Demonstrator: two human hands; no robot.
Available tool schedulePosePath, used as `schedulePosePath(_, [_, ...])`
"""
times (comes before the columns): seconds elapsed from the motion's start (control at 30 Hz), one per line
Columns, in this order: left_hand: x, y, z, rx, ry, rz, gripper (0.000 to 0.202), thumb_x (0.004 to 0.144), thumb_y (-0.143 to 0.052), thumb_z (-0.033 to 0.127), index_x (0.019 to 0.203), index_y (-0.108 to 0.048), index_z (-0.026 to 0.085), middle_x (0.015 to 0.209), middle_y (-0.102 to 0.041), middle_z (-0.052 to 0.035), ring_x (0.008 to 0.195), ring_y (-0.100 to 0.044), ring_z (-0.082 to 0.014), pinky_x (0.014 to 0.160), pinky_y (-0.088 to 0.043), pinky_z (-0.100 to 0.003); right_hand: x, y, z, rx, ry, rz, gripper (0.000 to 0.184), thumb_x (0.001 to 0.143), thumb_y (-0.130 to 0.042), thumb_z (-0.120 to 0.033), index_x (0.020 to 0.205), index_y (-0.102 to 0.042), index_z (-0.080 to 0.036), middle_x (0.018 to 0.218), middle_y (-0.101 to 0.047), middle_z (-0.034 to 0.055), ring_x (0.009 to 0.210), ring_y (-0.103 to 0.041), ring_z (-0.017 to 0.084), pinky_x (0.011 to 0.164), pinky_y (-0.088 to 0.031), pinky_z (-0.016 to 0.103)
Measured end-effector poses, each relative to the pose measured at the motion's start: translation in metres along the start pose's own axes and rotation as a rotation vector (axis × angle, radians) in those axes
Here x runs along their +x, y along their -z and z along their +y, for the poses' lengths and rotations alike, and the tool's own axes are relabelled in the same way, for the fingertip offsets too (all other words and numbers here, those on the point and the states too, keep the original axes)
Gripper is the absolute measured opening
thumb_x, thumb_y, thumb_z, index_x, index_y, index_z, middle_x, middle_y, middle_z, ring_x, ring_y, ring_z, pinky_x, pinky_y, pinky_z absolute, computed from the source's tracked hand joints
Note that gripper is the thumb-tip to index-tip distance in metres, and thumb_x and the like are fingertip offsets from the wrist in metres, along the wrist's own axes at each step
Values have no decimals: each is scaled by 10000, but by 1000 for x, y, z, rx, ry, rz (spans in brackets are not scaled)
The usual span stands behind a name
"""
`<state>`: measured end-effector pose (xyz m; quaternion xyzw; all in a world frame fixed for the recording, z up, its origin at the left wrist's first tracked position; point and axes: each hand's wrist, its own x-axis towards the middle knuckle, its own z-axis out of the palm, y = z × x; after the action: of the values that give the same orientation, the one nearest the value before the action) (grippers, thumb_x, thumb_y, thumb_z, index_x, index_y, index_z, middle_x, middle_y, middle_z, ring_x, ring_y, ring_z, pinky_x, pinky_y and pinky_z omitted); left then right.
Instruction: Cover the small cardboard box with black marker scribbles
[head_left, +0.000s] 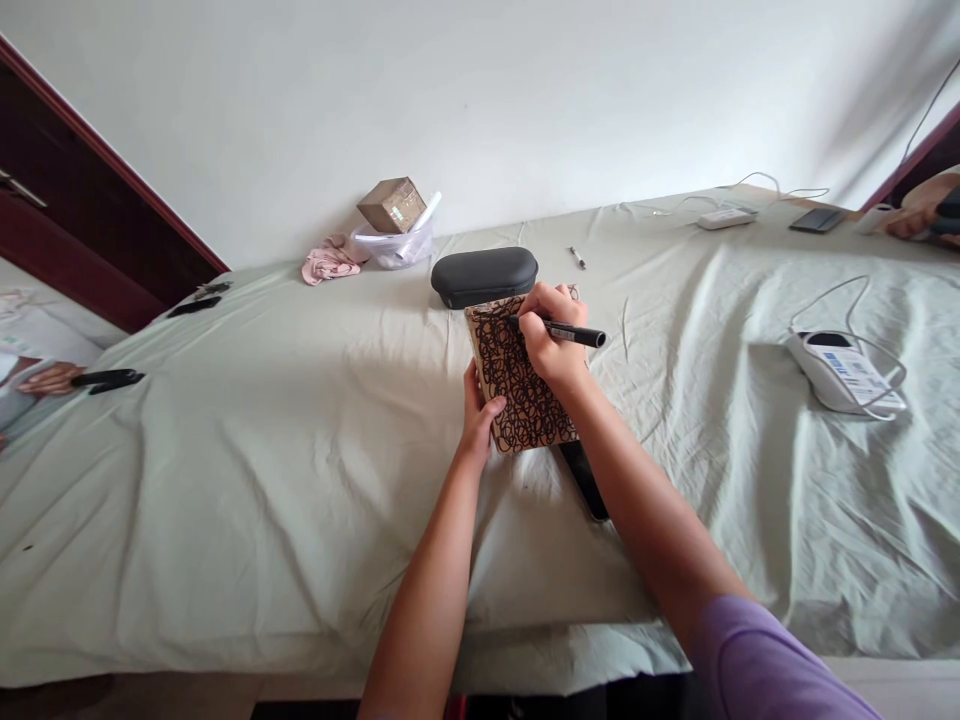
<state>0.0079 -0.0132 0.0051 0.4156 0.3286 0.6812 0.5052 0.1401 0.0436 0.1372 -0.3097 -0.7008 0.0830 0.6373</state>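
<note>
A brown cardboard piece (510, 375) covered in black scribbles lies on the pale green sheet (262, 450). My right hand (551, 335) is closed round a black marker (574, 333), its tip on the cardboard's upper part. Fingers of my left hand (480, 410) curl over the cardboard's left edge near its lower corner and hold it steady. A dark flat object (585, 480) pokes out from under the cardboard, beneath my right forearm.
A black case (484, 275) sits just behind the cardboard. Farther back are a small box (392, 203) on a plastic bag, pink cloth (328, 260) and a pen (577, 257). A white device (844, 372) with cables lies right. Other people's hands show at the far left and right edges.
</note>
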Motion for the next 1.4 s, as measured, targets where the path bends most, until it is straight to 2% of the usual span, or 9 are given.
schedulePosePath(0.17, [-1, -2, 1, 1, 13, 20, 950, 691, -913, 547, 1530, -494, 394, 1566, -564, -70, 1489, -542, -362, 1242, -452, -518, -1, -3, 6, -38, -83, 150, 202, 895, -508, -168, 734, -449, -274, 688, -542, -8, 700, -533, 218, 838, -506, 436])
schedulePosePath(0.53, [-2, -5, 4, 34, 0, 38, 931, 709, -887, 536, 1535, -492, 365, 1594, -544, -83, 1496, -527, -356, 1244, -448, -514, 1, -4, 12, -8, -94, 261, 159, 973, -555, -262, 817, -525, -264, 672, -482, -51, 611, -474, 152, 732, -522, 377])
schedulePosePath(0.63, [-1, -3, 1, 40, -14, 32, 924, 700, -882, 551, 1527, -510, 372, 1563, -572, -79, 1481, -538, -362, 1236, -447, -521, 6, 8, 9, 43, -113, 237, 75, 1043, -582, -334, 1040, -617, -267, 769, -564, -26, 706, -597, 174, 725, -545, 369])
schedulePosePath(0.7, [0, -2, 0, 45, -24, 21, 915, 696, -883, 552, 1519, -525, 375, 1539, -594, -77, 1464, -553, -363, 1219, -459, -520, 9, 24, 7, 72, -129, 218, 154, 1082, -567, -395, 1159, -627, -276, 857, -645, 7, 762, -667, 190, 724, -570, 377])
schedulePosePath(0.8, [2, -1, 0, 38, -31, 15, 888, 702, -879, 544, 1504, -542, 368, 1515, -613, -77, 1448, -566, -356, 1201, -471, -510, 2, 57, 7, 81, -201, 202, 206, 1081, -571, -461, 1139, -647, -279, 895, -715, 35, 744, -709, 195, 675, -588, 371])
schedulePosePath(0.97, [6, -1, -1, -3, -40, 26, 901, 647, -909, 552, 1463, -582, 354, 1512, -619, -85, 1419, -594, -384, 1169, -506, -535, -43, 109, 29, 145, -409, 35, 306, 932, -656, -455, 1184, -626, -284, 1069, -781, 79, 788, -757, 214, 666, -587, 370])
schedulePosePath(1.13, [8, 3, 0, -31, -50, 41, 858, 633, -910, 535, 1422, -625, 353, 1444, -679, -70, 1396, -623, -374, 1161, -531, -527, -85, 131, 58, 328, -803, -21, 359, 816, -638, -506, 1068, -536, -271, 1020, -725, 52, 683, -725, 185, 608, -550, 329])
schedulePosePath(1.3, [13, 15, 3, -22, -87, 113, 778, 683, -859, 500, 1411, -625, 355, 1483, -672, -55, 1432, -605, -339, 1172, -528, -491, -93, 134, 63, 82, -715, -184, 514, 809, -636, -397, 1280, -464, -283, 925, -720, -5, 529, -556, 130, 551, -438, 306])
schedulePosePath(1.4, [17, 21, 3, -27, -105, 167, 745, 688, -842, 496, 1387, -627, 353, 1466, -679, -54, 1416, -616, -330, 1151, -542, -480, -93, 138, 58, -171, -631, -468, 290, 860, -623, -367, 1112, -610, -223, 760, -713, 11, 624, -607, 173, 655, -449, 329])
